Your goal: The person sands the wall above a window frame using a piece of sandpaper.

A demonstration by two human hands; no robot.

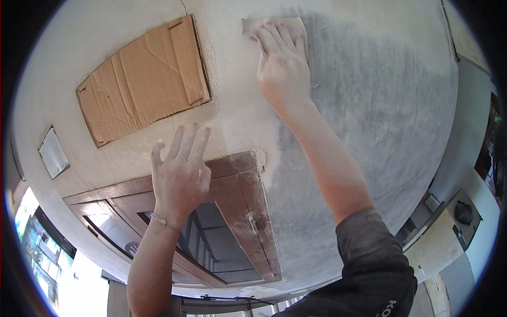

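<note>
High on the wall, my right hand (284,71) presses a greyish sheet of sandpaper (297,25) flat against the plaster. Its fingers lie spread over the sheet, whose top edge and corners stick out around them. The wall (369,116) is grey and streaky to the right of that hand and paler to its left. My left hand (182,171) is raised with fingers apart, holding nothing. Its fingertips are at the pale plaster just above the brown wooden window frame (235,165); whether they touch it I cannot tell. Dust whitens both hands.
A brown cardboard panel (142,79) covers an opening at upper left. Beside it, farther left, is a small pale plate (53,153). The window's glass panes (224,245) are below my left hand. A table (435,248) with a dark bundle (463,213) stands at far right.
</note>
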